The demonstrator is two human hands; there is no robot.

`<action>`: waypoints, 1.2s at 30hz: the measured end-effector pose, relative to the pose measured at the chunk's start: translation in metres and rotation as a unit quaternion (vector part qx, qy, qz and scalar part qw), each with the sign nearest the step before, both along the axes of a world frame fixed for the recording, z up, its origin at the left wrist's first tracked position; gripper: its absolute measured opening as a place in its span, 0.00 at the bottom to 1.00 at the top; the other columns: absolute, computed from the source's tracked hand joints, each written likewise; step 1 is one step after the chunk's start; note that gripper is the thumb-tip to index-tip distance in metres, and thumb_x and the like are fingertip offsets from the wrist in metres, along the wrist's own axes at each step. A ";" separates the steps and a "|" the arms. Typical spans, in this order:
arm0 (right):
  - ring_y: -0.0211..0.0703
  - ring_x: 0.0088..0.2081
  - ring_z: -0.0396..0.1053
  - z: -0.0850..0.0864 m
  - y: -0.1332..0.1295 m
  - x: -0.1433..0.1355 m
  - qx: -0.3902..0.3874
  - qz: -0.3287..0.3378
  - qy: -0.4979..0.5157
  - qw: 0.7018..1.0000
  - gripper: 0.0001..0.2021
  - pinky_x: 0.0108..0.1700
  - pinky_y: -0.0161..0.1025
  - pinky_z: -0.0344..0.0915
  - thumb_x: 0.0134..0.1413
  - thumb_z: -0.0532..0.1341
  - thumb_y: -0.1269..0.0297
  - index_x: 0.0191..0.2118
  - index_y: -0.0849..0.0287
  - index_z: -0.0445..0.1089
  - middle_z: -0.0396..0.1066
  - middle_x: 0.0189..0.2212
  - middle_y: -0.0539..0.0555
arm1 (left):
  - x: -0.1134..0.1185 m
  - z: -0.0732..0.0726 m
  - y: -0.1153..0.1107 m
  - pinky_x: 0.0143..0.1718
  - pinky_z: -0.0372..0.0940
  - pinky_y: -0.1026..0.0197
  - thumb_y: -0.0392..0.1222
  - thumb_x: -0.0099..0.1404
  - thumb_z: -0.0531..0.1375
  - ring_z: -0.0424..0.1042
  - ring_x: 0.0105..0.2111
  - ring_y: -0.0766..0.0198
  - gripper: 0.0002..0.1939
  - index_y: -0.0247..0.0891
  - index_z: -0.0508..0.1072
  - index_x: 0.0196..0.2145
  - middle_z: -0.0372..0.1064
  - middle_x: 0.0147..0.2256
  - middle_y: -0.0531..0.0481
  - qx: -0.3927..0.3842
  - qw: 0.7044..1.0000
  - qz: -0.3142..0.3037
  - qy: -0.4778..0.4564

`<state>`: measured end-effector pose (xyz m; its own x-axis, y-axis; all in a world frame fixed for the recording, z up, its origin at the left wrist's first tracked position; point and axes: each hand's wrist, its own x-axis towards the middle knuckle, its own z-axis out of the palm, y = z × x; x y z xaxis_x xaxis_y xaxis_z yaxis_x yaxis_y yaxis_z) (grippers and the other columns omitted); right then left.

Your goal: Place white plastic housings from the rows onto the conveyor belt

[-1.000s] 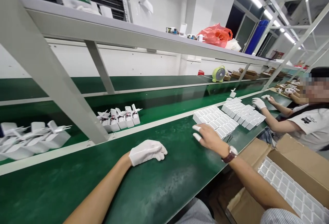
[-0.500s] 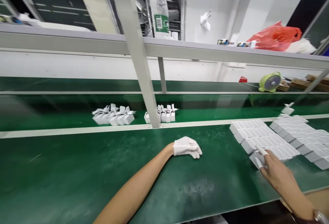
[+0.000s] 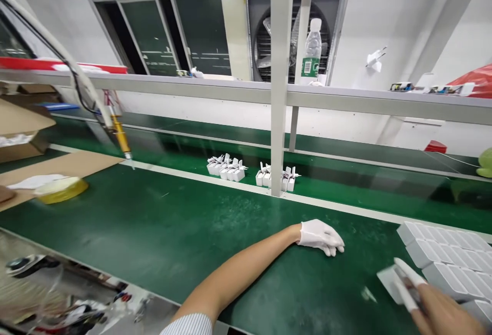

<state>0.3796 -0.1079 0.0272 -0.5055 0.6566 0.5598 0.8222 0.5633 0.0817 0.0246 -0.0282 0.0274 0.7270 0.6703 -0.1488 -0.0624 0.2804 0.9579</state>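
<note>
My left hand [image 3: 322, 237], in a white glove, rests on the green work surface [image 3: 215, 243] with its fingers loosely bent and nothing visible in them. At the lower right, my right hand [image 3: 430, 294] has white covers on its fingertips and is blurred by motion. Between its thumb and fingers it pinches a white plastic box [image 3: 389, 279], held a little left of the rows. Beside that hand stand rows of white plastic boxes [image 3: 448, 253], packed closely together and cut off by the right edge of the view.
Two clusters of white plug adapters [image 3: 226, 167] stand behind the pale strip, some behind a metal post [image 3: 282, 94]. A yellow-handled screwdriver [image 3: 121, 135] hangs at left near a tape roll [image 3: 63, 190] and a cardboard box [image 3: 23, 130]. A shelf carries a bottle [image 3: 312, 50].
My view has swung left, bringing the screwdriver and cardboard box into sight. My right hand has drawn one white box away from the rows; my left hand stays on the surface.
</note>
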 end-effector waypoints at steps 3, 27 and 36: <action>0.51 0.30 0.76 0.022 0.021 -0.068 0.029 0.094 -0.071 0.993 0.11 0.28 0.42 0.69 0.55 0.54 0.68 0.42 0.53 0.68 0.77 0.34 0.57 | 0.004 0.004 -0.004 0.36 0.69 0.60 0.50 0.42 0.77 0.70 0.32 0.69 0.49 0.44 0.68 0.61 0.72 0.52 0.45 0.131 0.983 0.080 0.103; 0.52 0.57 0.70 -0.016 0.098 -0.155 -0.052 0.189 0.013 0.981 0.18 0.57 0.52 0.72 0.70 0.52 0.66 0.62 0.59 0.63 0.70 0.57 0.62 | -0.054 -0.011 -0.009 0.49 0.67 0.58 0.36 0.56 0.67 0.73 0.44 0.61 0.18 0.40 0.76 0.45 0.74 0.44 0.50 0.311 0.798 0.433 0.281; 0.51 0.61 0.66 -0.032 0.106 -0.150 -0.106 0.208 0.041 0.972 0.19 0.61 0.51 0.69 0.69 0.53 0.64 0.63 0.57 0.62 0.67 0.60 0.59 | -0.053 0.001 -0.012 0.50 0.62 0.53 0.36 0.54 0.66 0.68 0.45 0.56 0.12 0.42 0.78 0.39 0.75 0.40 0.50 0.323 0.755 0.445 0.358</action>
